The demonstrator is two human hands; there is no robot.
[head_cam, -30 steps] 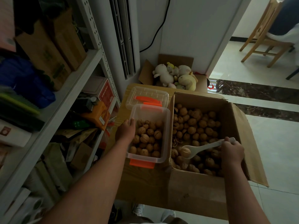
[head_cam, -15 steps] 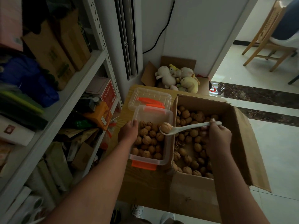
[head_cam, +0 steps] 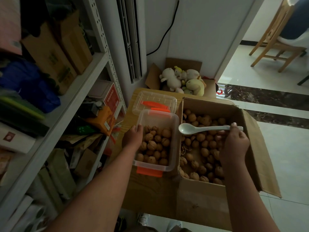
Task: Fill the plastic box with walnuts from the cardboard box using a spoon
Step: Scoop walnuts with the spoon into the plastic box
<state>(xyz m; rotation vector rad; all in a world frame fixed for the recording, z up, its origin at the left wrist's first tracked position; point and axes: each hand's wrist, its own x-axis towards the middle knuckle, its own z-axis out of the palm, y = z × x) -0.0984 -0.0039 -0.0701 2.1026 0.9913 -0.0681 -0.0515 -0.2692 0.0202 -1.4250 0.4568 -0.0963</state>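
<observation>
A clear plastic box (head_cam: pixel 157 114) with orange clasps sits on a wooden table, partly filled with walnuts (head_cam: pixel 156 144). My left hand (head_cam: pixel 133 137) grips its left rim. To the right stands an open cardboard box (head_cam: pixel 254 148) with many walnuts (head_cam: pixel 202 151) in it. My right hand (head_cam: pixel 234 144) holds a pale spoon (head_cam: pixel 200 128) by its handle end. The spoon's bowl is empty and hovers over the cardboard box's left wall, just right of the plastic box.
The plastic box's lid (head_cam: pixel 154 102) lies behind it on the wooden table (head_cam: pixel 150 186). A carton of soft toys (head_cam: pixel 182 81) sits further back. A cluttered metal shelf (head_cam: pixel 66 101) runs along the left. A wooden chair (head_cam: pixel 274 41) stands far right on tiled floor.
The spoon carried a walnut from the cardboard box over the plastic box; now it is empty and has moved back right above the cardboard box's edge. My left hand stayed on the rim.
</observation>
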